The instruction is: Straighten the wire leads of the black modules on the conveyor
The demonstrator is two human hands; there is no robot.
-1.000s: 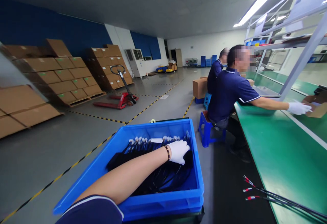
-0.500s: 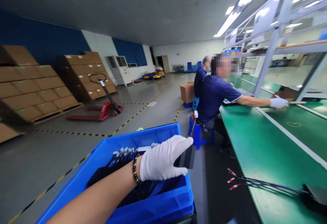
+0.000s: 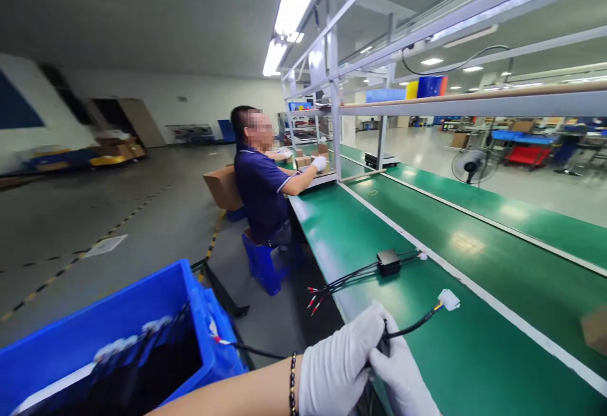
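Observation:
My left hand (image 3: 337, 360), in a white glove with a beaded bracelet at the wrist, is closed around a black cabled module (image 3: 383, 344). My right hand (image 3: 403, 375), gloved too, grips the same module from the right, and most of its body is hidden between the two hands. A black cable with a white connector (image 3: 448, 300) sticks out over the green table. Another lead with red and white tips (image 3: 219, 339) trails left beneath my forearm. Farther up the table lies a similar black box (image 3: 389, 261) with several wires.
At lower left a blue bin (image 3: 183, 289) holds several black cabled pieces. A seated co-worker (image 3: 260, 179) handles small boxes at the green table (image 3: 427, 327). Metal shelf posts (image 3: 334, 100) rise from the table. A cardboard box (image 3: 596, 329) is at the right edge.
My view has swung right. My left hand has moved with the module from above the blue bin to the table edge, where my right hand now holds it too. The co-worker's outstretched arm has drawn in.

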